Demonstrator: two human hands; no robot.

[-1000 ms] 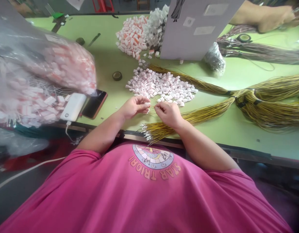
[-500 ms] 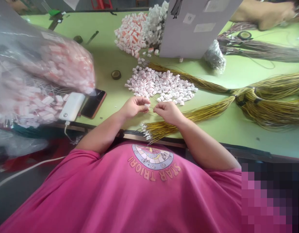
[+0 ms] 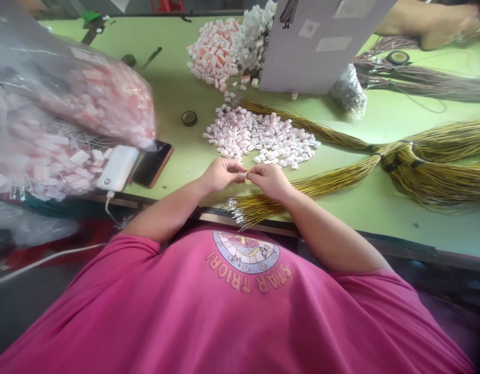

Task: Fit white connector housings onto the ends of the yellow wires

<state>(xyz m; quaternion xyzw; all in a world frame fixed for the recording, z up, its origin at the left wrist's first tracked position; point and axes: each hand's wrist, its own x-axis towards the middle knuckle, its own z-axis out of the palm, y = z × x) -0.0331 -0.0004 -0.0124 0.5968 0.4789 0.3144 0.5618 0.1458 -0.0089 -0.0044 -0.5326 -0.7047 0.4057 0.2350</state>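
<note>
My left hand (image 3: pixel 223 174) is closed in a pinch on a small white connector housing (image 3: pixel 242 178), mostly covered by the fingertips. My right hand (image 3: pixel 270 181) meets it, thumb and forefinger pinched on a thin yellow wire, of which little shows. Just beyond both hands lies a pile of white connector housings (image 3: pixel 259 134). Under and beside my right hand runs a bundle of yellow and dark wires (image 3: pixel 333 179), its silvery terminal ends (image 3: pixel 237 212) near the table edge.
Farther back are orange-and-white housings (image 3: pixel 214 52), whitish pieces (image 3: pixel 255 36) and a grey panel (image 3: pixel 321 52). A tape roll (image 3: pixel 189 118), phone (image 3: pixel 153 165), white power bank (image 3: pixel 118 169) and full plastic bag (image 3: pixel 107 98) lie leftward. Another person's arm (image 3: pixel 430 23) reaches in at upper right.
My hands have come together; the gap between their fingertips has closed, bringing the wire to the housing. The whole view has shifted slightly.
</note>
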